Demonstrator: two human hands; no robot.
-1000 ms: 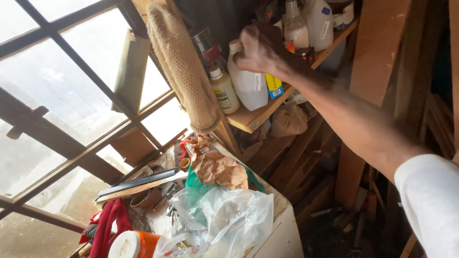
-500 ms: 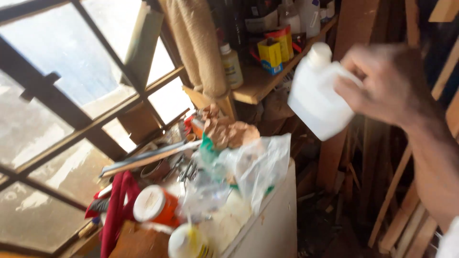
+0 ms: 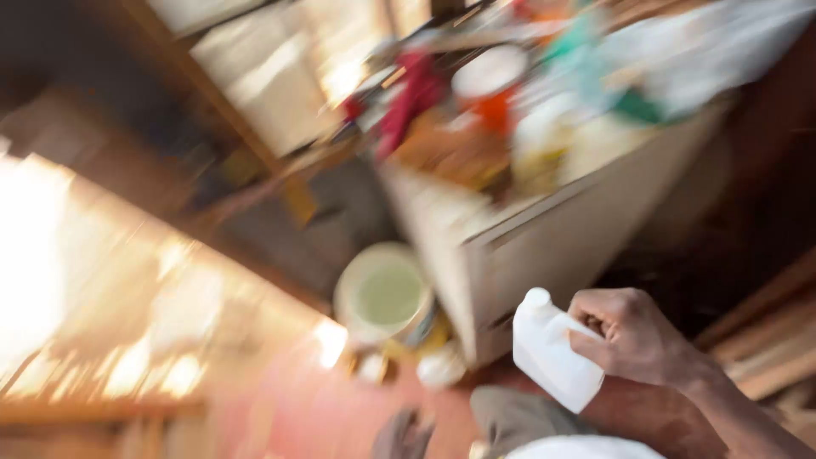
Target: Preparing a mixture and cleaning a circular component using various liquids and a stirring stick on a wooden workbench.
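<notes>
A cluttered wooden workroom is seen from above through heavy motion blur, with bright light washed across the left side and dark timber boards at the right edge. A pale cabinet [image 3: 544,255] stands in the middle of the view, its top heaped with things that can only partly be made out: a red cloth [image 3: 408,98], a white-lidded orange tub [image 3: 491,85] and crumpled clear plastic bags [image 3: 705,59]. On the floor just beside the cabinet's near corner a round pale bucket [image 3: 384,296] is seen, with smaller blurred objects near it that cannot be identified. Low in the view, in front of the cabinet and well below its top, a white plastic jug [image 3: 548,348] is held in the right hand [image 3: 633,336]. The jug is tilted, its capped neck pointing up and to the left. It is judged to be stiff-walled but slightly yielding, smooth and somewhat slippery, and not fragile; whether it is full cannot be told, so its weight remains uncertain. The moulded handle side is judged the surest place for a grip, with the base to be supported if it proves heavy. The fingers [image 3: 595,344] are curled closed around the handle side of the jug, the knuckles bent and the thumb side hidden behind the body. The left hand is not visible.
</notes>
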